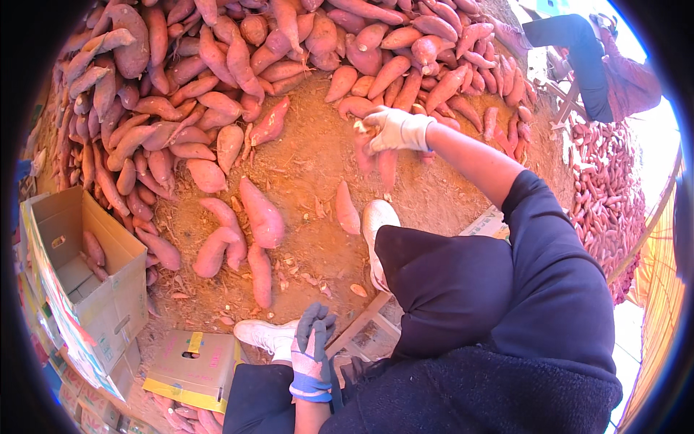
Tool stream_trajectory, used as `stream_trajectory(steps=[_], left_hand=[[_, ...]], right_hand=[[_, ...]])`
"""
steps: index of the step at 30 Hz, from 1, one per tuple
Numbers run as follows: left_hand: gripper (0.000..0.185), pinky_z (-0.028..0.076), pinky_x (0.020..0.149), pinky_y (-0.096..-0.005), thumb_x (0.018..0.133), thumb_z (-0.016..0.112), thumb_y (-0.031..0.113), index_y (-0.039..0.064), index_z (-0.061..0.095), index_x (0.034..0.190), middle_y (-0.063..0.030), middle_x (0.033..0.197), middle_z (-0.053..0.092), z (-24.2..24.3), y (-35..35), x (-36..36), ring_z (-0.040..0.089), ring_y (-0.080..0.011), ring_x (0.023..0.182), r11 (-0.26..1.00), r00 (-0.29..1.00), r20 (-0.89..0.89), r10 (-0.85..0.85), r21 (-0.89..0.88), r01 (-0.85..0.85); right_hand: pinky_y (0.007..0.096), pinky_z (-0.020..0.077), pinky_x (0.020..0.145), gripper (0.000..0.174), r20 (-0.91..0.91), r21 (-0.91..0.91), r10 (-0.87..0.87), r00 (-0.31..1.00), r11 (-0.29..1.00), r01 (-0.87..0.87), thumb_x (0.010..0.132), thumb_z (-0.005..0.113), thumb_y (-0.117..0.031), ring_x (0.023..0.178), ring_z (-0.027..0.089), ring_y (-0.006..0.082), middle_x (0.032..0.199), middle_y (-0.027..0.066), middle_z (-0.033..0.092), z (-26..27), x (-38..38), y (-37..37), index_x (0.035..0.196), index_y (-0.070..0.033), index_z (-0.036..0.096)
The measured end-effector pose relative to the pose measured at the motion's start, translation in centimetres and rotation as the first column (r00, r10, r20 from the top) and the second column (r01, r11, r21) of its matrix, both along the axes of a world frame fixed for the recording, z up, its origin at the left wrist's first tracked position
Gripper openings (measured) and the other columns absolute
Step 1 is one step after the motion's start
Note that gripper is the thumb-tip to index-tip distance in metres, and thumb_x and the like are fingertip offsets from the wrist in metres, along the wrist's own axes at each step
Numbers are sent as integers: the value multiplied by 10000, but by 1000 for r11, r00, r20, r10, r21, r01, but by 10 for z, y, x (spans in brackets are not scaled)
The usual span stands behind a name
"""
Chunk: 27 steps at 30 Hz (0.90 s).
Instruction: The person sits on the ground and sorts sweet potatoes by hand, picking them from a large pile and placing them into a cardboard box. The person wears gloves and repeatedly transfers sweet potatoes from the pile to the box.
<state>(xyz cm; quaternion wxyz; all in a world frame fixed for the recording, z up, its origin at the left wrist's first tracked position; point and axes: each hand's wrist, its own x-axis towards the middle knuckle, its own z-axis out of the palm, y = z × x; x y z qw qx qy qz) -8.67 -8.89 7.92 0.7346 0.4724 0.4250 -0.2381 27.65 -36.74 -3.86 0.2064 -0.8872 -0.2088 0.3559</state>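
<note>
My right hand (391, 130), in a pale work glove, is over the earth floor near the pile of sweet potatoes (238, 59). Its fingers are bent, their tips blurred. A blurred sweet potato (364, 154) lies right below the fingers, and another (387, 169) touches the hand's underside; whether either is held cannot be told. My left hand (313, 344), in a knit glove with grey-coated fingers and a blue cuff, rests by my knee, holding nothing, fingers slightly apart. Between the hands, a single sweet potato (347, 208) lies near my shoe. Several more, such as a large one (261, 214), lie further left.
An open cardboard box (116, 282) at the left holds a few sweet potatoes. A flattened-looking carton (187, 363) with yellow tape sits below it. A wooden stool frame (360, 323) shows beneath me. Another person (588, 65) sits at upper right, near a second pile (607, 195).
</note>
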Motion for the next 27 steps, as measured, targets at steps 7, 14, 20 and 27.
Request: stream_trajectory(steps=[7,14,20,27], left_hand=[[453,487,992,-380,1003,546,217,-16,470,1385,-159,1279,561,-4,-4,-2,594,-256,1131,1000,1000,2,-26,10,26],[458,489,984,-375,1001,561,228,-9,472,1382,-146,1279,556,-8,-9,4,596,-245,1116,999,999,-3,-36,0,36],[450,489,974,-373,1001,559,216,5,475,1390,-149,1299,551,-11,-11,5,594,-248,1122,999,999,-13,-46,15,46],[475,491,961,-352,990,568,217,-2,461,1398,-153,1293,555,-22,-17,3,595,-251,1122,996,995,-23,-92,-15,92]], right_hand=[[386,490,964,553,38,-278,89,995,958,-75,689,723,-322,1162,584,321,1367,161,471,6,19,-13,1205,-133,661],[390,466,1002,548,-44,-59,242,969,968,-244,693,727,-282,1188,579,305,1476,83,412,11,-43,-14,1216,-134,650],[389,527,878,429,106,-230,65,992,972,-39,696,739,-259,1025,648,319,1438,89,442,57,8,-37,1108,-149,688],[395,531,866,540,122,-475,417,901,821,-316,694,783,-334,1070,635,305,1395,143,472,33,76,-22,1165,-95,674]])
